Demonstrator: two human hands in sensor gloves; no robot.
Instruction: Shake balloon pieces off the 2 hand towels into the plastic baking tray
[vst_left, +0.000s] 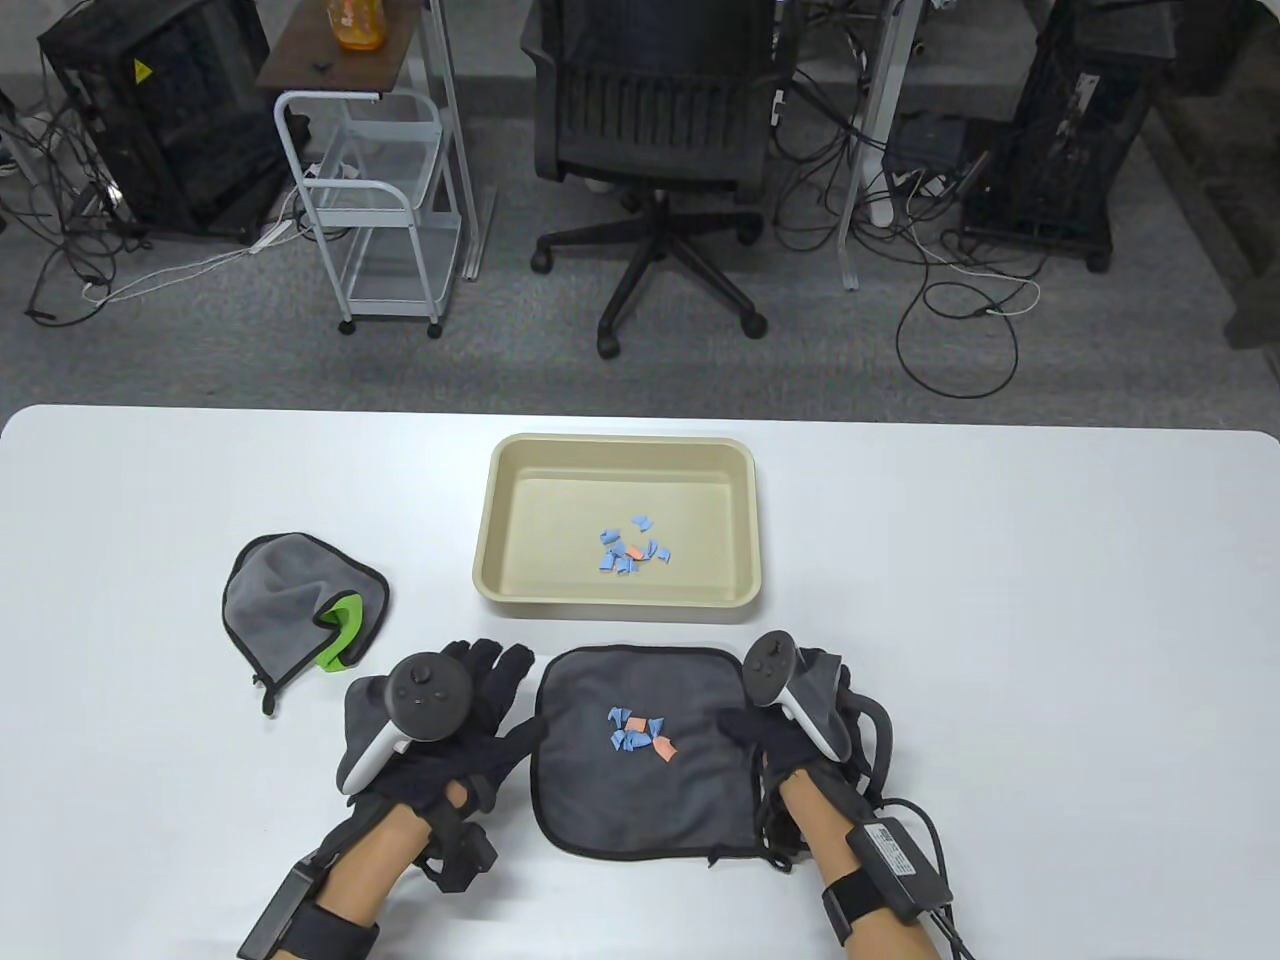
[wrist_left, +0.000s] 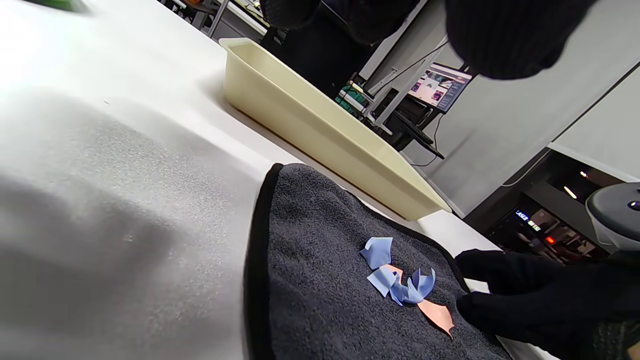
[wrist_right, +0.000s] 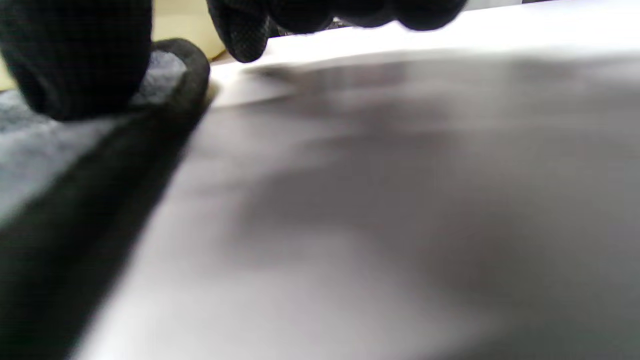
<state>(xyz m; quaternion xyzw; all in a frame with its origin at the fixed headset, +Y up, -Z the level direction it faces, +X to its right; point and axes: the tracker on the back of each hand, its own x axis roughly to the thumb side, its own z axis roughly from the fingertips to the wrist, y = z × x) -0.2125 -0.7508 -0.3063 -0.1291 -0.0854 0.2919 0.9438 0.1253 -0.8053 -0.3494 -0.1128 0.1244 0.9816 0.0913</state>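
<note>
The flat hand towel (vst_left: 645, 755), just on the near side of the baking tray (vst_left: 500, 570), is carrying balloon pieces (vst_left: 640, 737) at its middle, its slightly longer side running parallel to the tray's long axis. The right hand (vst_left: 790, 720) is pressing its thumb on the towel's right edge, seemingly starting a grip, though its other fingers are blurred; the left hand (vst_left: 450, 720) is lying spread and empty off the left edge. Left of the tray, the crumpled towel (vst_left: 300, 600) is lying apart, seemingly emptied.

On the tabletop (vst_left: 1000, 560) the baking tray (vst_left: 497, 520) lies at the middle, toward the far side, with balloon pieces (vst_left: 632, 550) inside it. Just near of the tray a flat hand towel (vst_left: 640, 790) lies spread, more balloon pieces (vst_left: 640, 735) on its middle. The left hand (vst_left: 440, 730) is at its left edge, the right hand (vst_left: 790, 720) at its right edge. A crumpled hand towel (vst_left: 290, 600) lies left of the tray, apart from it.
</note>
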